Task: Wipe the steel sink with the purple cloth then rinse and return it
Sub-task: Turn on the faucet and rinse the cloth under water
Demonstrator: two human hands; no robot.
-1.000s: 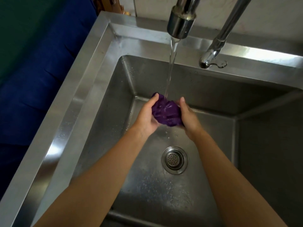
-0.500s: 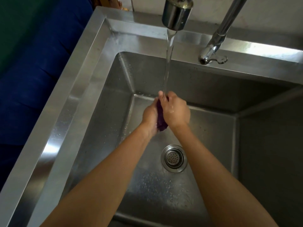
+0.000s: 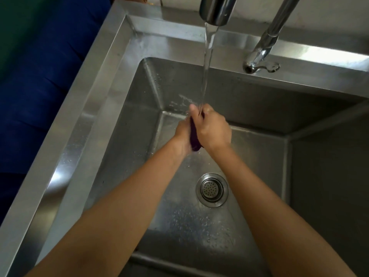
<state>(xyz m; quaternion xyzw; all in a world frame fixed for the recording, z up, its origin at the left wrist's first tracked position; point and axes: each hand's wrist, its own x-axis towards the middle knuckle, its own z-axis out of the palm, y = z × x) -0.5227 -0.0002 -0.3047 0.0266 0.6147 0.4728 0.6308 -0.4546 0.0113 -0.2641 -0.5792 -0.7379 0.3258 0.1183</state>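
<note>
Water (image 3: 206,62) from the faucet (image 3: 216,9) hits the purple cloth (image 3: 194,139) squeezed between left hand (image 3: 182,136) and right hand (image 3: 212,129) over the steel sink (image 3: 127,108).

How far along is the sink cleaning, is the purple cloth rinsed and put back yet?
Wiping looks finished: the steel sink is wet, with no visible grime. Rinsing is in hand: the left hand and right hand squeeze the purple cloth under the running water stream from the chrome tap spout. Left: shutting off the water and returning the cloth; its place is out of view.
</note>
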